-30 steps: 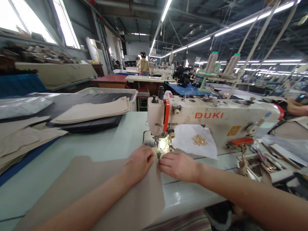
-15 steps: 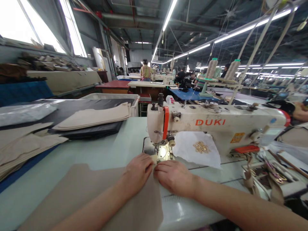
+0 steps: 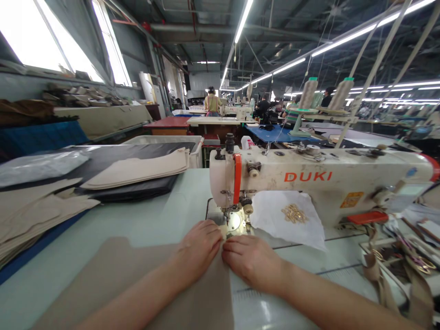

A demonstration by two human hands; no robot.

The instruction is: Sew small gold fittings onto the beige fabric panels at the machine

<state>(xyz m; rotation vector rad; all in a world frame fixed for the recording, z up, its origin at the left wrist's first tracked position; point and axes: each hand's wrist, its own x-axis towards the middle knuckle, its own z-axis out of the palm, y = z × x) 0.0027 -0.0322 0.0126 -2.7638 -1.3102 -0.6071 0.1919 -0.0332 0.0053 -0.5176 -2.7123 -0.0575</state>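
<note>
A beige fabric panel (image 3: 209, 298) lies flat on the sewing table, its far corner near the needle of a white DUKI sewing machine (image 3: 275, 176). My left hand (image 3: 202, 245) rests on the panel left of its edge, fingers curled and pressed together at the corner. From the right, my right hand (image 3: 252, 261) grips the same edge with closed fingers, nearly touching the left. Both hands are just in front of the lit needle plate (image 3: 235, 221). The fingertips largely hide the fabric edge and a small pale piece there.
Gold-coloured metal pieces (image 3: 294, 213) lie on a white sheet (image 3: 268, 208) under the machine arm. Beige cut panels (image 3: 144, 169) are stacked at left, with more panels (image 3: 44, 211) nearer. At right, a tray (image 3: 388, 279) holds straps and scissors. A person (image 3: 212, 101) stands further back.
The view has shifted slightly, so the machine appears a little larger and further right. My hands stay at the fabric's corner, with hardly any movement of the panel.
</note>
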